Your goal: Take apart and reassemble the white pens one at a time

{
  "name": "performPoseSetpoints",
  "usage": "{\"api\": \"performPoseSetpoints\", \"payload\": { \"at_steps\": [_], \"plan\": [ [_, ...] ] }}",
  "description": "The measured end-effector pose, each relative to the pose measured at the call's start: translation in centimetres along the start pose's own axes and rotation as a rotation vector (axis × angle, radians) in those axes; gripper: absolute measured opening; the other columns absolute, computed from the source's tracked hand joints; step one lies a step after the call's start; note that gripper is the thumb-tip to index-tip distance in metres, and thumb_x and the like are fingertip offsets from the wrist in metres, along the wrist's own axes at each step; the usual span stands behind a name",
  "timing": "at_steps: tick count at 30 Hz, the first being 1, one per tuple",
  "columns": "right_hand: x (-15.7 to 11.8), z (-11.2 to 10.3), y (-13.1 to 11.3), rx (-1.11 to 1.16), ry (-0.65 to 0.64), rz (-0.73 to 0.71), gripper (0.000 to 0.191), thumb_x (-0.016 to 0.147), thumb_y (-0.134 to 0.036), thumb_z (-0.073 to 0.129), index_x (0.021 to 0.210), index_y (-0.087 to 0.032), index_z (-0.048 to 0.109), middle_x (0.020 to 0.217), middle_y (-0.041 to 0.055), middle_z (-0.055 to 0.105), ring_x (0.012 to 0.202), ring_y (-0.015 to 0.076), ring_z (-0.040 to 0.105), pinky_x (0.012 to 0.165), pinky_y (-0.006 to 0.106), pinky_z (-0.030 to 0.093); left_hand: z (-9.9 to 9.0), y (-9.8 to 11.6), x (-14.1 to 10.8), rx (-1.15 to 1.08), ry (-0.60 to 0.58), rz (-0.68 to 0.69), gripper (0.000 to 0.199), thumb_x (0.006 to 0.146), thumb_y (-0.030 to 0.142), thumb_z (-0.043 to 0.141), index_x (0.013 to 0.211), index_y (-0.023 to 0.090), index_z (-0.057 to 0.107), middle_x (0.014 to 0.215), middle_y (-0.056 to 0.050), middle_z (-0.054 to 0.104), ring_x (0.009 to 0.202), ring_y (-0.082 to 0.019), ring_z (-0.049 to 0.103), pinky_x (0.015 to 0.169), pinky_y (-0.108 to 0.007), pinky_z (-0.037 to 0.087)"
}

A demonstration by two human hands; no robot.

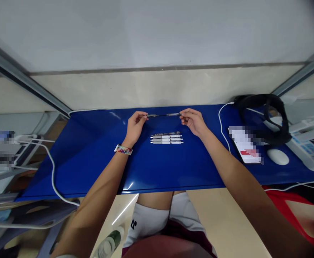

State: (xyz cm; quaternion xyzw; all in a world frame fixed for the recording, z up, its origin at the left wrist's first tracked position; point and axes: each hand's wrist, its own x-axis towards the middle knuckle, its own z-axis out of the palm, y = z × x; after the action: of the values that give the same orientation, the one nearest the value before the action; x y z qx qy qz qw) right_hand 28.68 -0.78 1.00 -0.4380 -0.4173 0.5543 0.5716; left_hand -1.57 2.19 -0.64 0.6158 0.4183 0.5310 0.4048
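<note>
A slim dark pen (160,115) with a pale section is stretched level between my hands, over the far part of the blue table. My left hand (137,123) pinches its left end between thumb and fingers. At the other end, my right hand (192,120) pinches the tip with the thumb and fingertips. Whether the pen is one piece or parted in the middle, I cannot tell. Just nearer to me lies a tidy row of several pens: a dark pen (165,134) at the far side and white pens (170,139) before it, all lying left to right.
On the right of the blue table (151,172) are a phone (245,145), a white mouse (278,157), a black strap-like headset (266,114) and a white cable (221,125). A wall stands behind the table. A bottle (110,243) is below the near edge.
</note>
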Motion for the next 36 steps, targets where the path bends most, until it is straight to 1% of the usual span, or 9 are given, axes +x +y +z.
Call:
{"api": "performPoseSetpoints", "payload": {
  "at_steps": [3,7,13,20,26,32,36],
  "plan": [
    [0.09,-0.17,-0.09,-0.003,0.021,-0.008,0.025,0.071,-0.035,0.093,0.084,-0.023,0.075,0.078,0.0022,0.071,0.065,0.0151,0.062,0.059,0.030,0.052,-0.05,-0.18,0.05,-0.013,0.005,0.007,0.020,0.095,0.038,0.080,0.106,0.022,0.078,0.093,-0.004,0.077,0.090,-0.018,0.073,0.090,-0.033,0.058],
    [0.07,-0.09,-0.27,0.014,0.049,0.005,0.024,0.070,-0.032,0.092,0.083,-0.023,0.075,0.076,0.0023,0.071,0.065,0.0151,0.062,0.059,0.030,0.051,-0.13,-0.12,0.09,0.008,0.033,-0.012,0.022,0.097,0.043,0.079,0.103,0.022,0.079,0.090,-0.004,0.076,0.086,-0.018,0.072,0.086,-0.033,0.060],
    [-0.02,-0.09,-0.53,-0.004,0.068,-0.008,0.028,0.070,-0.034,0.091,0.093,-0.025,0.079,0.084,0.0019,0.073,0.069,0.0151,0.064,0.062,0.030,0.054,-0.21,0.00,0.15,0.018,0.043,-0.019,0.030,0.097,0.051,0.079,0.095,0.021,0.077,0.084,-0.003,0.075,0.079,-0.017,0.070,0.081,-0.031,0.058],
    [0.22,-0.72,-0.15,-0.015,0.068,-0.053,0.024,0.074,-0.033,0.090,0.094,-0.026,0.079,0.086,0.0014,0.075,0.069,0.0149,0.065,0.064,0.030,0.056,-0.11,0.10,0.20,0.039,0.061,-0.007,0.042,0.096,0.060,0.078,0.082,0.021,0.072,0.079,-0.003,0.073,0.080,-0.017,0.070,0.080,-0.032,0.057],
    [0.16,-0.69,-0.34,0.021,0.077,-0.040,0.021,0.073,-0.028,0.086,0.093,-0.025,0.079,0.083,0.0006,0.075,0.068,0.0141,0.065,0.062,0.027,0.055,-0.22,0.11,0.19,0.004,0.066,-0.014,0.041,0.093,0.060,0.082,0.085,0.020,0.075,0.080,-0.003,0.074,0.076,-0.016,0.068,0.077,-0.030,0.056],
    [0.20,-0.67,-0.61,0.056,0.094,-0.016,0.021,0.070,-0.026,0.084,0.090,-0.023,0.080,0.079,0.0003,0.074,0.066,0.0134,0.065,0.061,0.026,0.055,-0.18,0.09,0.12,-0.071,0.009,-0.022,0.041,0.091,0.060,0.084,0.088,0.020,0.077,0.080,-0.002,0.074,0.077,-0.016,0.068,0.080,-0.030,0.056],
    [0.25,-0.72,-0.54,0.052,0.097,-0.017,0.019,0.071,-0.026,0.084,0.090,-0.024,0.080,0.079,0.0004,0.074,0.068,0.0138,0.065,0.063,0.026,0.055,-0.10,0.11,0.09,-0.081,0.000,-0.022,0.041,0.090,0.061,0.085,0.087,0.020,0.078,0.080,-0.002,0.074,0.077,-0.016,0.068,0.080,-0.030,0.056]
  ]
}}
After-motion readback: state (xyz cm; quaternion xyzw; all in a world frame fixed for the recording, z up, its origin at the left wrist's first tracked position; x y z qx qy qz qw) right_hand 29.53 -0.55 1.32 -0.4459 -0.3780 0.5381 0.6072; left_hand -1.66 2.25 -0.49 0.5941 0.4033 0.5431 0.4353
